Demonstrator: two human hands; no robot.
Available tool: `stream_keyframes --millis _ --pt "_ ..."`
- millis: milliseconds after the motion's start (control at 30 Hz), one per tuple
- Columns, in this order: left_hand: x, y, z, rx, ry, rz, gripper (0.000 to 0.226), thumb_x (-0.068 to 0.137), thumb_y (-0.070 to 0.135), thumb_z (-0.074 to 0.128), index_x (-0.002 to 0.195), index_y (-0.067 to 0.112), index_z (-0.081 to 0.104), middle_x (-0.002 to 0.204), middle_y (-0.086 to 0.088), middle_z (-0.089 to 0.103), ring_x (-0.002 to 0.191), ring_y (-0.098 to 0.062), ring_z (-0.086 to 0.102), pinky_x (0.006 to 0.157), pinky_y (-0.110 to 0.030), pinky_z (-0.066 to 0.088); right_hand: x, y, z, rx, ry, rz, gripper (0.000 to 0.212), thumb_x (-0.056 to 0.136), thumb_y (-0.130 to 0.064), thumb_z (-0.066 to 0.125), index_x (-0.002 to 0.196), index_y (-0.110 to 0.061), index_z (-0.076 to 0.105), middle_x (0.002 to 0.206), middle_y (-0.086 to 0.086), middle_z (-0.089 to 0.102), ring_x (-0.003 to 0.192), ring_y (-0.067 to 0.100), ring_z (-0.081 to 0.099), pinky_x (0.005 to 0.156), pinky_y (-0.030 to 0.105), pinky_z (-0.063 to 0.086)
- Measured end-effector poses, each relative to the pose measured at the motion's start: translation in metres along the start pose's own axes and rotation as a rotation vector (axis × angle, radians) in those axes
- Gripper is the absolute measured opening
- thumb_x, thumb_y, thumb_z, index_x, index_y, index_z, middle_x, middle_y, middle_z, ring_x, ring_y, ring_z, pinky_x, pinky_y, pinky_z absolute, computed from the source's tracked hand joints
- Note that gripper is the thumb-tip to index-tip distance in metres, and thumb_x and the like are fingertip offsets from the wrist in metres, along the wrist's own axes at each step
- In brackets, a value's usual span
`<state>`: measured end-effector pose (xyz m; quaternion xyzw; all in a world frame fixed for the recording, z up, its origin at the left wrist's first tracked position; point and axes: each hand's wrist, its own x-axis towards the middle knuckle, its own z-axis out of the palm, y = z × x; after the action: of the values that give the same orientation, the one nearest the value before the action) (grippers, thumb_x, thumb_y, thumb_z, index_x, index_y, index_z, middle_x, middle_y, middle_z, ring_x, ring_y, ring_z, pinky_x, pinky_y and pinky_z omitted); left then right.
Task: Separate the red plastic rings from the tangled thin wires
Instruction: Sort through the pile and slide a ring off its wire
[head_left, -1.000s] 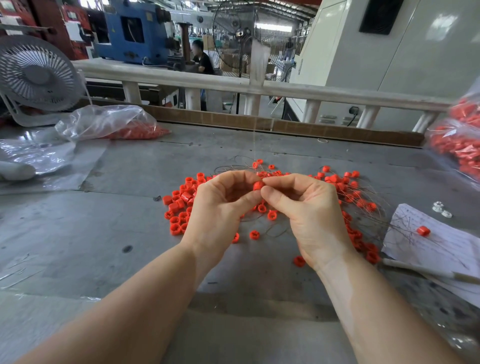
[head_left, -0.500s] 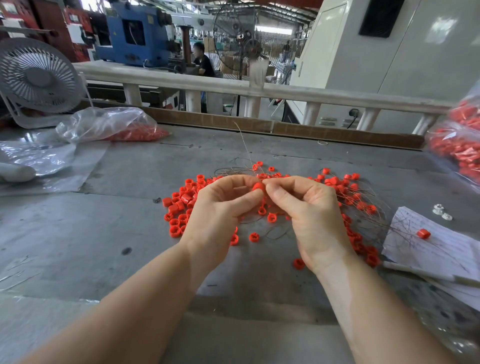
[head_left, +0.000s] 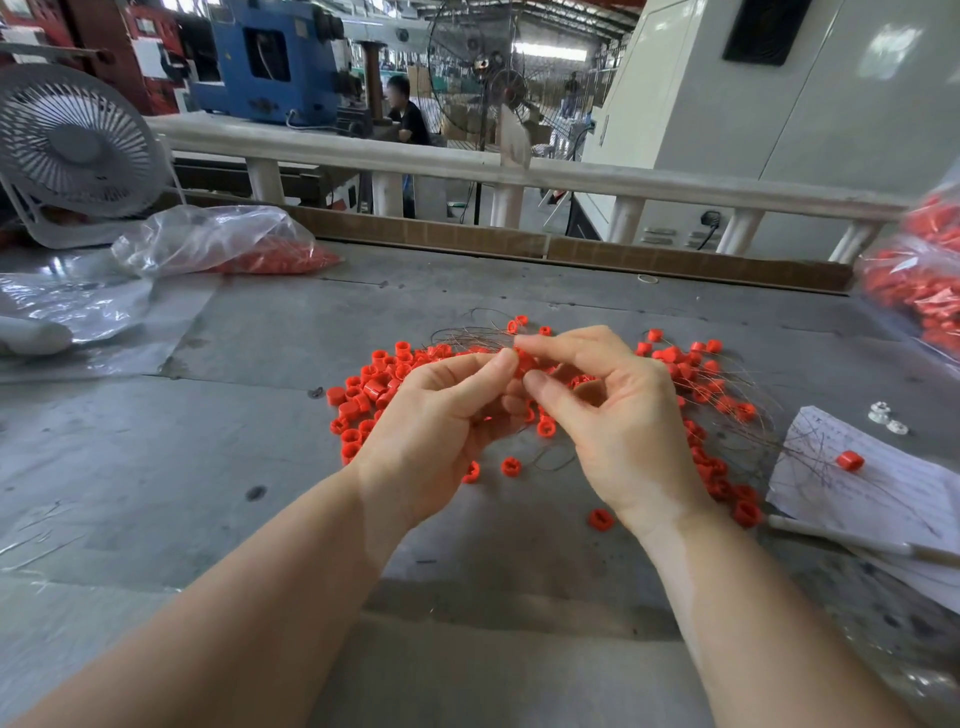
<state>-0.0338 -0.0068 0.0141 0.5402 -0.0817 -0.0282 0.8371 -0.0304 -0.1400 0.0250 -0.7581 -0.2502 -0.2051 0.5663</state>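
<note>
Both hands are raised over the gray table (head_left: 270, 332), working 1 red ring (head_left: 523, 359) at chest height, likely so the wire hangs free instead of dragging the pile.

Left hand (head_left: 441, 415): thumb and curled fingers pinch the ring at its tip. Right hand (head_left: 613, 410): index finger and thumb close in on the same ring from the other side, remaining fingers loosely bent. Looks like left holds the ring and right pulls the wire out of it, but the wire at the pinch is too thin to see, so I can't confirm the right hand's grip.

Tangled wires (head_left: 727, 395) spread under and right of the hands, many rings threaded in them. Loose pile of rings (head_left: 363, 395) sits left of the hands: probably the freed ones, kept apart from the tangle so they don't snag again. A few strays near the wrists.

Paper sheet (head_left: 883, 493) at right has 1 ring (head_left: 850, 461) and wire ends on it. Clear bags of red parts at far left (head_left: 218, 239) and right edge (head_left: 914, 291), desk fan (head_left: 72, 145) behind.

Judgement: plenty of rings in the tangle, task well short of done.
</note>
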Motion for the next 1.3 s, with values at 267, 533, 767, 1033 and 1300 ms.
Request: stream_keyframes --millis 267,533,767,1033,1300 --pt "-0.0028 0.0008 0.0032 0.149 0.026 0.068 0.038 0.076 0.033 0.057 0.091 0.0 0.068 0.081 -0.015 0.061 0.084 -0.029 0.054 0.088 -0.044 0.049 0.0014 0.0018 -0.0013 0.0 0.067 0.005 0.023 0.077 -0.01 0.074 0.08 -0.031 0.066 0.077 -0.01 0.068 0.066 -0.001 0.059 0.063 0.008 0.039" --pt "-0.0033 -0.0001 -0.0004 0.126 -0.002 0.17 0.022 0.064 0.025 0.068 0.084 0.02 0.077 0.083 -0.005 0.073 0.08 -0.02 0.065 0.081 -0.035 0.054 0.0019 0.0039 -0.0033 0.115 0.082 0.041 0.013 0.074 -0.018 0.075 0.077 -0.03 0.07 0.077 -0.009 0.072 0.07 0.011 0.067 0.068 0.022 0.054" --pt "-0.0032 -0.0043 0.001 0.135 0.014 0.195 0.018 0.069 0.024 0.064 0.082 0.018 0.075 0.082 -0.006 0.071 0.078 -0.02 0.064 0.085 -0.044 0.053 0.0009 0.0014 -0.003 0.068 0.069 -0.022 0.023 0.075 -0.009 0.075 0.075 -0.03 0.067 0.077 -0.008 0.072 0.07 0.007 0.068 0.068 0.022 0.055" --pt "-0.0073 -0.0027 0.0026 0.355 -0.038 0.328 0.008 0.085 0.019 0.055 0.09 0.014 0.059 0.076 0.002 0.066 0.073 -0.011 0.064 0.073 -0.025 0.055 0.0002 0.0001 -0.0031 0.073 0.045 -0.065 0.026 0.076 -0.008 0.072 0.074 -0.032 0.063 0.072 -0.016 0.068 0.067 0.001 0.064 0.065 0.013 0.049" --pt "-0.0094 -0.0021 0.0041 0.496 -0.023 0.381 0.018 0.094 0.003 0.046 0.088 0.018 0.053 0.073 -0.006 0.06 0.064 -0.007 0.06 0.067 -0.022 0.053 0.0005 -0.0006 -0.0034 0.082 0.006 -0.094 0.03 0.076 0.0 0.069 0.074 -0.029 0.06 0.069 -0.017 0.065 0.065 -0.002 0.06 0.064 0.01 0.046"
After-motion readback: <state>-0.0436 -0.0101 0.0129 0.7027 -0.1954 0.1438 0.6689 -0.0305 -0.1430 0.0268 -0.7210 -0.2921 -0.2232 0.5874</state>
